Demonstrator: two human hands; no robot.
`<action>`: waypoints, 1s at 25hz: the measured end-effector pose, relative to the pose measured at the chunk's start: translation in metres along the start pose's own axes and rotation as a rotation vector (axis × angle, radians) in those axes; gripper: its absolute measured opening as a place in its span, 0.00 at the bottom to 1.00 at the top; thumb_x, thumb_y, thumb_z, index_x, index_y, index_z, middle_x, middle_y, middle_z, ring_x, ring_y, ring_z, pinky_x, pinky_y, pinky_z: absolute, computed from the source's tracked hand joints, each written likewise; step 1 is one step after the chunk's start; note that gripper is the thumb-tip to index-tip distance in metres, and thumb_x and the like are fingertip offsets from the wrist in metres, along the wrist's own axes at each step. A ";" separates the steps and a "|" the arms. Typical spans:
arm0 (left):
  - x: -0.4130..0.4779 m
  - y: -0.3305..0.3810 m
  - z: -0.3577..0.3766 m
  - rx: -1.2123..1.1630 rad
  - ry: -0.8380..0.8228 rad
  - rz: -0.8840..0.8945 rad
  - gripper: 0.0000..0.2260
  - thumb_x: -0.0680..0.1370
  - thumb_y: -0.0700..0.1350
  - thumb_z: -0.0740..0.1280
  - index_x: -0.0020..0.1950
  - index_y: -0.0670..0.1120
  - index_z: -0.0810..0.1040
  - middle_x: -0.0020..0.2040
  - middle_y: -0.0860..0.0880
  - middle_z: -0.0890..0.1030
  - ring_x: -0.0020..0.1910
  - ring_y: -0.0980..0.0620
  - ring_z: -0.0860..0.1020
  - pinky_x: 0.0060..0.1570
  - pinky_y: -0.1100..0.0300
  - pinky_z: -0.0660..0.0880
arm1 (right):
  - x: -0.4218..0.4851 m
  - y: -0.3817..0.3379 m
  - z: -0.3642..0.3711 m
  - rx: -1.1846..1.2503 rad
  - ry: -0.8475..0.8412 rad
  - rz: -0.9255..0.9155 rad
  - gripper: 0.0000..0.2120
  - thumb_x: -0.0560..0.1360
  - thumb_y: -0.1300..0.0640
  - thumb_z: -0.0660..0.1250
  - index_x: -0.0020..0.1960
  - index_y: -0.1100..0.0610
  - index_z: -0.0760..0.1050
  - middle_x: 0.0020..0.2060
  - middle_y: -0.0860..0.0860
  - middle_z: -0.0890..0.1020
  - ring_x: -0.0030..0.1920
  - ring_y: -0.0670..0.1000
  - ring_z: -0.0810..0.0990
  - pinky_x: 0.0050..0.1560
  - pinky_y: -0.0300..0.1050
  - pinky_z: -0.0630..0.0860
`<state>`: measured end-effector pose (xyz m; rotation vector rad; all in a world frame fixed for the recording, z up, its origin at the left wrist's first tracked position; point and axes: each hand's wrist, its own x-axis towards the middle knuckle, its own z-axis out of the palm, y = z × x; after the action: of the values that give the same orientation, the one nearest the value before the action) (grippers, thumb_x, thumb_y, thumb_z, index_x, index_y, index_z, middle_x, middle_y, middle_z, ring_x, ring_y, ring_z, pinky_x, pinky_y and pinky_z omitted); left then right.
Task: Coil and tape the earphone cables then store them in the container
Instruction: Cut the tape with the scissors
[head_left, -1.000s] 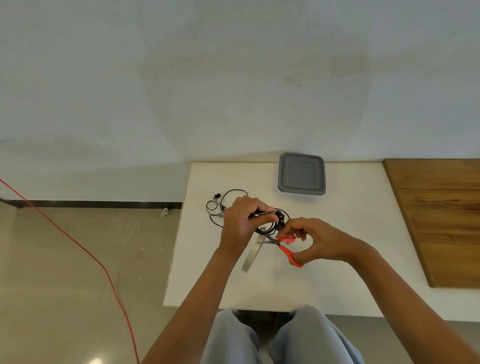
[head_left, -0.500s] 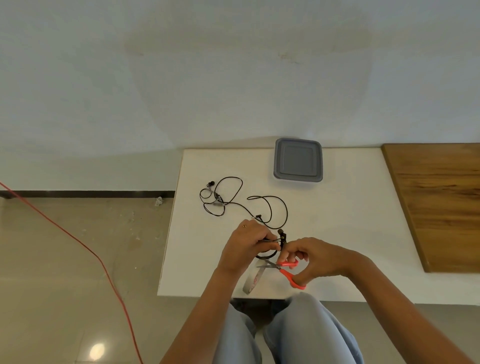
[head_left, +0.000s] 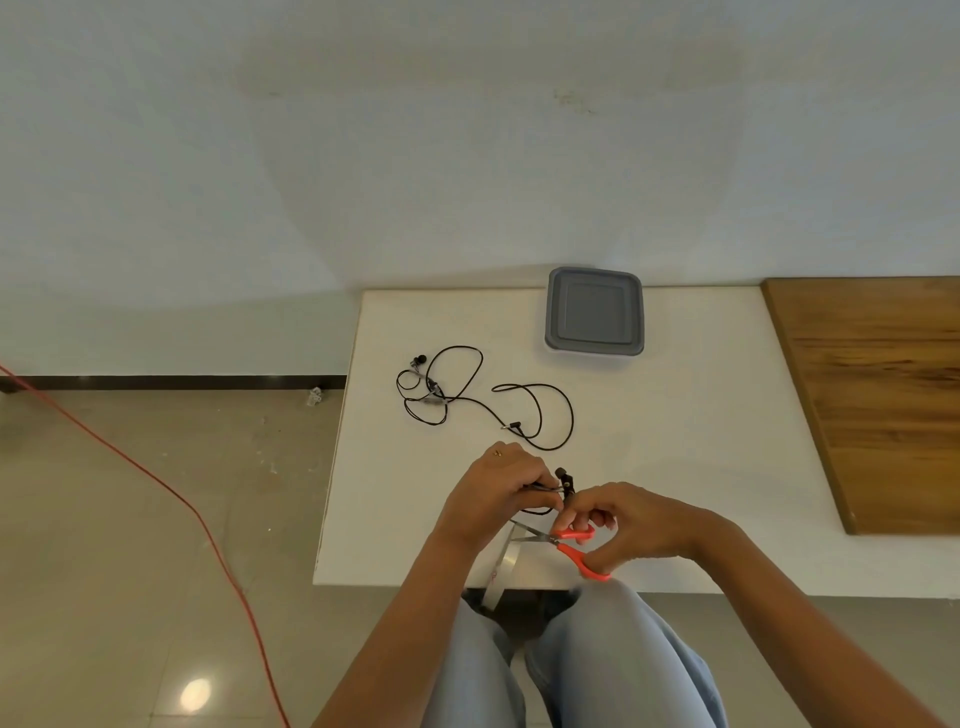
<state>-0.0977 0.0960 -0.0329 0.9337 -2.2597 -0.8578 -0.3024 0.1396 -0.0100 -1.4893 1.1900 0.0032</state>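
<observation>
A thin black coiled earphone cable (head_left: 563, 480) is pinched in the curled fingers of the left hand (head_left: 498, 499), above the near edge of the matte white table (head_left: 701, 441). A glossy grey tape strip (head_left: 501, 569) hangs from under that hand, past the table edge. The right hand (head_left: 639, 525), bent at the wrist, grips orange-handled scissors (head_left: 576, 553), whose steel blades are parted at the strip. A second, loose earphone (head_left: 467, 400) sprawls in loops farther back. The grey, round-cornered square container (head_left: 595, 312) sits at the far edge, beside a grained wooden board (head_left: 883, 395).
</observation>
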 end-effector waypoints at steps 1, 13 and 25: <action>0.000 -0.001 -0.001 -0.004 0.002 -0.012 0.11 0.71 0.52 0.68 0.40 0.43 0.80 0.35 0.49 0.81 0.41 0.57 0.70 0.44 0.69 0.64 | 0.001 0.001 -0.001 0.008 0.002 -0.005 0.16 0.66 0.50 0.74 0.49 0.35 0.74 0.46 0.42 0.78 0.48 0.47 0.73 0.52 0.41 0.73; 0.002 -0.001 -0.004 -0.019 0.026 -0.099 0.07 0.69 0.46 0.75 0.39 0.44 0.81 0.36 0.50 0.81 0.41 0.57 0.70 0.45 0.72 0.64 | -0.001 0.008 -0.002 0.006 0.055 -0.050 0.11 0.71 0.50 0.71 0.53 0.40 0.79 0.39 0.38 0.79 0.40 0.42 0.72 0.43 0.40 0.72; 0.009 0.006 -0.016 -0.209 0.185 -0.265 0.06 0.68 0.44 0.77 0.40 0.49 0.81 0.37 0.60 0.80 0.41 0.60 0.76 0.42 0.68 0.72 | 0.000 0.004 0.000 -0.087 0.212 -0.025 0.12 0.74 0.55 0.68 0.56 0.45 0.78 0.43 0.35 0.77 0.42 0.39 0.74 0.44 0.29 0.69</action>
<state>-0.0947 0.0871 -0.0165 1.1776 -1.8760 -1.0521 -0.3046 0.1405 -0.0126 -1.6108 1.3554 -0.1243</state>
